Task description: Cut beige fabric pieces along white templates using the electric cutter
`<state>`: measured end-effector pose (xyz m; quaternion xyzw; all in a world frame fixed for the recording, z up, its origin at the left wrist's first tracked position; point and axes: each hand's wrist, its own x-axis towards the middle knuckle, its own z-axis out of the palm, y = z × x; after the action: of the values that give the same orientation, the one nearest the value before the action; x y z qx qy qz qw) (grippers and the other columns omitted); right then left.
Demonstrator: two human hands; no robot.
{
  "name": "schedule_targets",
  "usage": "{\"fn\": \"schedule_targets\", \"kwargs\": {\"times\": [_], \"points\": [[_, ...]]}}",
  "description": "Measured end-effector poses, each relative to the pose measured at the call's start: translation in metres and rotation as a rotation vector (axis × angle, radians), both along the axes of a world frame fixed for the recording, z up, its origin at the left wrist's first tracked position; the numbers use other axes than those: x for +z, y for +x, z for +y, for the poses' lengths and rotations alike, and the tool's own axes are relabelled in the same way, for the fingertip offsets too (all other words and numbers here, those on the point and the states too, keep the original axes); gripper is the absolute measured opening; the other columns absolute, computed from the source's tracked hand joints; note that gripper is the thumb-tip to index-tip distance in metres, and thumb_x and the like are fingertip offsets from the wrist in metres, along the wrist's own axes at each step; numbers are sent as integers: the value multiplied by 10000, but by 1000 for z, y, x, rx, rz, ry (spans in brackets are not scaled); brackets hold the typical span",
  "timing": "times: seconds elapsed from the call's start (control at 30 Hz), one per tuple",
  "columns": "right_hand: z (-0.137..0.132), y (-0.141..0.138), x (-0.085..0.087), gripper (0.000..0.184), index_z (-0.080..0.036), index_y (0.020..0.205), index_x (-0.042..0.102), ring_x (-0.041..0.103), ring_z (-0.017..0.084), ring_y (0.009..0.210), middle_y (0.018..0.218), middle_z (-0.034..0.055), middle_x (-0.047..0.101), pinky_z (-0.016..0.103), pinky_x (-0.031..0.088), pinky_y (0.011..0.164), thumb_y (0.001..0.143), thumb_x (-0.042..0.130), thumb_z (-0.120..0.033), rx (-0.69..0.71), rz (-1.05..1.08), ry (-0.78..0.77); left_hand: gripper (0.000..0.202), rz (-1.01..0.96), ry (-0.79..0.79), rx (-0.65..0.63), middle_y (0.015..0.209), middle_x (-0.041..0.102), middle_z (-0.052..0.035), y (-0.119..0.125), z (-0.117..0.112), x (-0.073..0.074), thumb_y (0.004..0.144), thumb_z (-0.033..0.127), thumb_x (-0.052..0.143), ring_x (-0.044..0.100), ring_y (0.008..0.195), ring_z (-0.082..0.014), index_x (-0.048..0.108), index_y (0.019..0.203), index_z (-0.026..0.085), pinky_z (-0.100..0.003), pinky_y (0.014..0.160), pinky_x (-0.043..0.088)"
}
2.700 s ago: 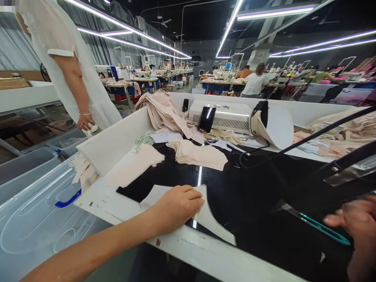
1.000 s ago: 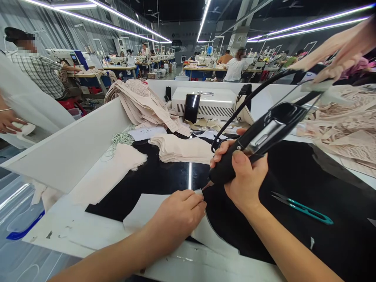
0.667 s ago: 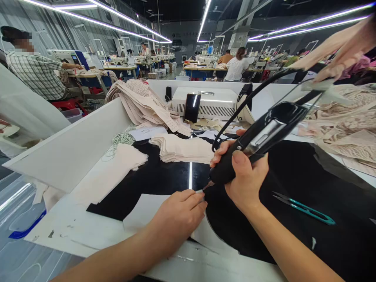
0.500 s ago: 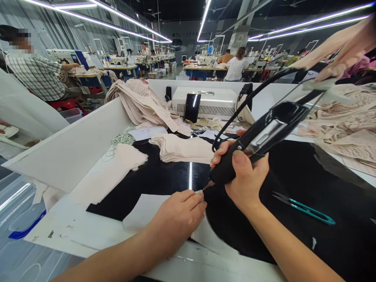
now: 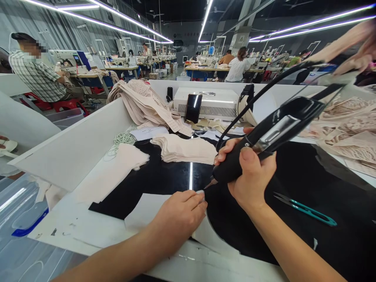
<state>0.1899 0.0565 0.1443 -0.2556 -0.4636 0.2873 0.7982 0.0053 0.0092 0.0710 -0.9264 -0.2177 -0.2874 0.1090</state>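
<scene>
My right hand [image 5: 252,176] wraps around a black corded hand-held tool [image 5: 267,137] with a metal switch panel and a thin tip pointing down-left. That tip is just beside the fingertips of my left hand [image 5: 183,211]. My left fingers are pressed together over the edge of a white sheet [image 5: 141,207], with a small pale bit at the fingertips that I cannot make out. Under both hands spreads a black sheet [image 5: 123,197]. A stack of beige fabric pieces [image 5: 188,149] lies beyond them. Teal thread snips [image 5: 308,211] rest to the right.
White side panels [image 5: 76,145] border the worktable. Towards the back are a white vented box [image 5: 208,102], a phone [image 5: 193,109] and beige fabric strips [image 5: 147,105]. Another person's hand [image 5: 357,56] is at the upper right, near the tool's rear end. Clear plastic bins [image 5: 17,207] stand left.
My right hand and the tool have shifted slightly to the right in view. The left hand has hardly moved. At the far left, the seated person's arm has drawn in.
</scene>
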Motion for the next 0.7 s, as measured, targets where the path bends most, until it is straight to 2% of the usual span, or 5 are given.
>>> {"fn": "schedule_targets", "kwargs": {"times": [0.1,0.27,0.5,0.7], "points": [[-1,0,1,457,-283,1047,657,668,162,573,822,-53,710,271,586,487,883,1013,-519,-6,-2,-17,235,31,3,5,1276,883,-119,0,0,-1,1177,82,565,837,1196,-209,797,1209,103,-335,999,692],[-1,2,-5,500,-296,1190,681,675,160,586,838,-57,718,273,606,520,905,1005,-550,18,-59,-26,226,60,-7,14,1269,882,-119,3,-1,0,1165,63,568,833,1203,-197,787,1207,99,-321,1015,686],[-1,1,-4,437,-280,1100,683,668,163,588,848,-44,706,293,622,514,926,997,-528,-10,-40,-1,261,4,44,15,1234,887,-116,4,-1,-4,1175,61,533,834,1164,-199,792,1207,66,-319,999,686],[-2,1,-6,478,-285,1106,663,664,164,578,832,-52,695,288,600,509,908,997,-563,-15,-57,-24,234,26,7,24,1261,884,-113,4,-1,-6,1185,88,552,837,1161,-204,782,1227,91,-324,963,691]]}}
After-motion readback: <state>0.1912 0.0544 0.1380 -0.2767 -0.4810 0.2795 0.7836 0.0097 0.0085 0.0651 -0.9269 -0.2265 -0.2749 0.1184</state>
